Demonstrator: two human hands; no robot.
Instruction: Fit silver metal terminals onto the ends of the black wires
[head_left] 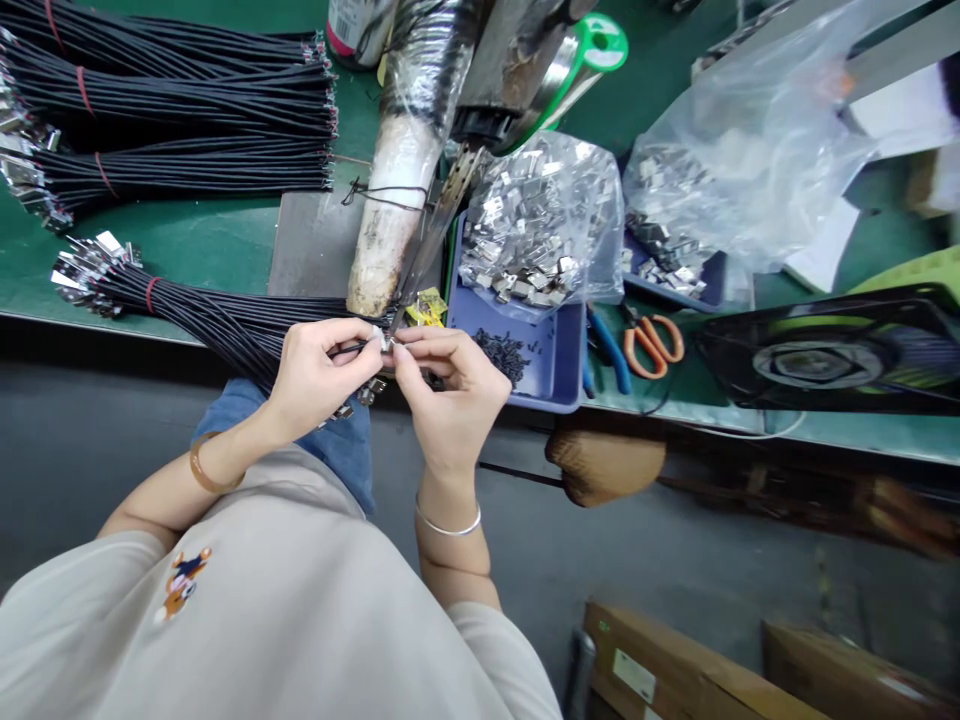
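Observation:
At the table's front edge my left hand (326, 375) is closed, its thumb and fingers pinching the end of a black cable. My right hand (454, 390) meets it, fingertips pinched on a small silvery connector part (388, 343); fingers hide most of it. Behind and left of my hands lies a bundle of black cables (217, 310) with metal plugs, tied by a red band. Just above my fingertips, a thin metal rod (431, 245) points down beside a plastic-wrapped white tube (390, 200). A blue tray (559, 370) to the right holds small black pieces (502, 355) and a bag of metal connector shells (540, 220).
Further tied cable bundles (187, 165) fill the back left. A green-ended solder spool (600, 42) stands behind the tray. Right of it lie blue-handled pliers (609, 350), orange-handled scissors (652, 345), another bag (742, 170) and a black fan (832, 355). Cardboard boxes (675, 670) stand on the floor.

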